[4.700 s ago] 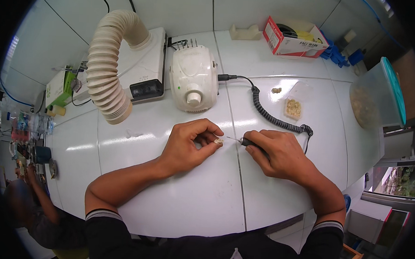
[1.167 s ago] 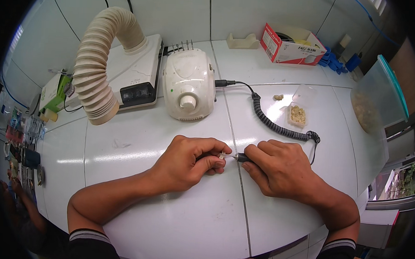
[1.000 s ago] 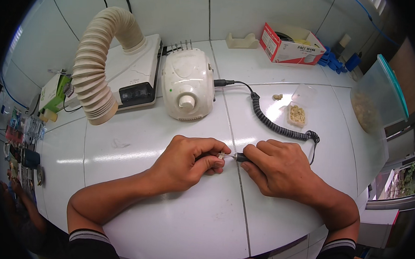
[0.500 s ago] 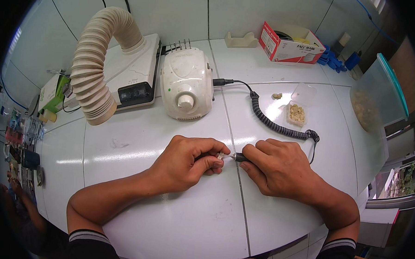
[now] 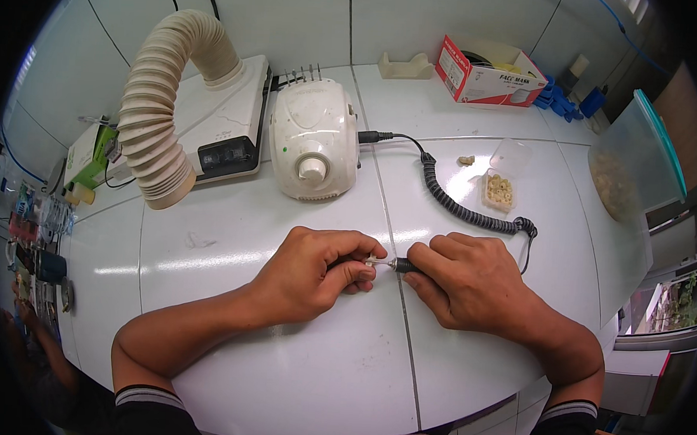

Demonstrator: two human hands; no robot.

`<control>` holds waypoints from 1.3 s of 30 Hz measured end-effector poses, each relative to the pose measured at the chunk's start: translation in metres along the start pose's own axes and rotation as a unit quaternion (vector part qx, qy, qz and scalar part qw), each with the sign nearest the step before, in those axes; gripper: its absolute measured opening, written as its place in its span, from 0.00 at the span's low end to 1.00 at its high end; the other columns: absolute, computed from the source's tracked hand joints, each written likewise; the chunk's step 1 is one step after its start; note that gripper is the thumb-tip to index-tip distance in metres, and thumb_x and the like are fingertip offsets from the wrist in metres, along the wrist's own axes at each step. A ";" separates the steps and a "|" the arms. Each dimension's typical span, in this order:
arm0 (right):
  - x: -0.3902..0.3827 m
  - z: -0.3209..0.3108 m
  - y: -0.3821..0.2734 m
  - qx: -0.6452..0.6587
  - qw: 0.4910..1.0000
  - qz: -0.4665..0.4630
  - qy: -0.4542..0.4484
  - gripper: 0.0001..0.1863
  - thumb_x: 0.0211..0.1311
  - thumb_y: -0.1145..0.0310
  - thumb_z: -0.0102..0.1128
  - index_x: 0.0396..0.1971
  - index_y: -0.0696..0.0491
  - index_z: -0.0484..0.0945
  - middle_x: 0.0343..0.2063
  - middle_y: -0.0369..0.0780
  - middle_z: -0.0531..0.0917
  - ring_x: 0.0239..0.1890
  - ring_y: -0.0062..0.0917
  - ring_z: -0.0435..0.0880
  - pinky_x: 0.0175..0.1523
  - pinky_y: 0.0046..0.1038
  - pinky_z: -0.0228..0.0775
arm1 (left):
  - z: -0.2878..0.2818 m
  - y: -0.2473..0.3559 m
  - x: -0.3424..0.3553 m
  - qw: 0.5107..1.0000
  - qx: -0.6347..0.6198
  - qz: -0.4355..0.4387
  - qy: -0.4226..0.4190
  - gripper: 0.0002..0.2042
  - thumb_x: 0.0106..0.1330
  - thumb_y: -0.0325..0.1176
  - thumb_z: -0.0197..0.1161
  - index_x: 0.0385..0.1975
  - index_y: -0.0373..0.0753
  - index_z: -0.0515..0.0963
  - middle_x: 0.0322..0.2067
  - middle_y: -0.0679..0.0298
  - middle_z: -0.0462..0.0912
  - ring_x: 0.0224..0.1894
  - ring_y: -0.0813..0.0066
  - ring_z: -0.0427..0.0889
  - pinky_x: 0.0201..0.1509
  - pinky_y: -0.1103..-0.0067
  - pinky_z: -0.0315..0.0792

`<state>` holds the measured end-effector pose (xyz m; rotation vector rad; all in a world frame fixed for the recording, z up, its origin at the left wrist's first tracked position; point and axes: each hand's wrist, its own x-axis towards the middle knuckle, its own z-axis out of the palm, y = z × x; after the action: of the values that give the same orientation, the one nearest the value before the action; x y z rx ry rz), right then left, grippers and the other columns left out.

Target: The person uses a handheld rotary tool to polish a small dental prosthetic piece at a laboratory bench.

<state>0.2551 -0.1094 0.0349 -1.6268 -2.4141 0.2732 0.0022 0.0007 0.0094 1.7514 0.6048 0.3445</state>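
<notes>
My left hand [image 5: 303,276] pinches a small pale piece [image 5: 371,261] between thumb and fingertips; the fingers cover most of it. Wrapped round a black rotary handpiece [image 5: 403,265] is my right hand [image 5: 474,285]. The handpiece's thin metal bit points left and meets the pale piece, or comes very close to it. Both hands are low over the white tabletop, nearly fingertip to fingertip. Behind them stands a white control unit [image 5: 315,130] with a round knob, a lit green light and several bits upright on top. A black coiled cable [image 5: 465,211] runs from it toward my right hand.
A ribbed hose [image 5: 146,123] arches from a white box [image 5: 248,104] at the back left. At the right are a small clear box [image 5: 499,191] of yellowish pieces, a teal-lidded container [image 5: 619,163] and a red-and-white carton [image 5: 490,80]. Another person's arm [image 5: 47,344] shows at far left.
</notes>
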 end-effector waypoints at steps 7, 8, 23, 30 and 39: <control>0.000 0.000 0.001 0.001 1.000 -0.004 -0.004 0.12 0.78 0.59 0.68 0.48 0.51 0.83 0.27 0.39 0.84 0.30 0.35 0.88 0.31 0.39 0.77 | 0.003 -0.003 -0.001 0.999 0.028 0.042 0.021 0.12 0.79 0.18 0.63 0.57 0.28 0.85 0.41 0.54 0.93 0.44 0.69 0.97 0.53 0.76 0.90; 0.000 0.000 0.001 0.002 1.000 -0.004 -0.004 0.12 0.78 0.59 0.68 0.48 0.51 0.83 0.27 0.39 0.84 0.30 0.35 0.88 0.31 0.39 0.77 | 0.003 -0.003 -0.002 0.998 0.033 0.049 0.021 0.12 0.78 0.17 0.64 0.58 0.28 0.85 0.43 0.54 0.92 0.44 0.70 0.97 0.53 0.76 0.90; 0.000 -0.001 0.003 0.013 1.000 -0.009 -0.005 0.11 0.79 0.59 0.67 0.46 0.51 0.83 0.27 0.39 0.84 0.30 0.36 0.88 0.32 0.40 0.78 | 0.005 -0.005 -0.003 0.995 0.063 0.062 0.040 0.10 0.79 0.19 0.66 0.55 0.29 0.86 0.38 0.59 0.92 0.41 0.74 0.95 0.47 0.78 0.90; 0.001 -0.002 0.003 0.022 1.000 -0.012 -0.004 0.10 0.79 0.60 0.67 0.45 0.51 0.82 0.26 0.39 0.84 0.29 0.37 0.88 0.32 0.41 0.77 | 0.006 -0.006 -0.003 0.995 0.064 0.065 0.040 0.09 0.79 0.20 0.65 0.54 0.29 0.86 0.39 0.58 0.92 0.40 0.74 0.95 0.48 0.78 0.90; 0.001 -0.001 0.004 0.023 1.000 -0.011 -0.005 0.11 0.79 0.59 0.66 0.44 0.51 0.82 0.25 0.39 0.83 0.29 0.37 0.88 0.32 0.42 0.77 | 0.006 -0.006 -0.003 0.994 0.071 0.074 0.039 0.08 0.79 0.19 0.65 0.53 0.29 0.86 0.39 0.58 0.91 0.40 0.73 0.95 0.47 0.78 0.89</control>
<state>0.2579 -0.1067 0.0345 -1.5819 -2.4141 0.3322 0.0019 -0.0048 0.0018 1.9324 0.5671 0.4847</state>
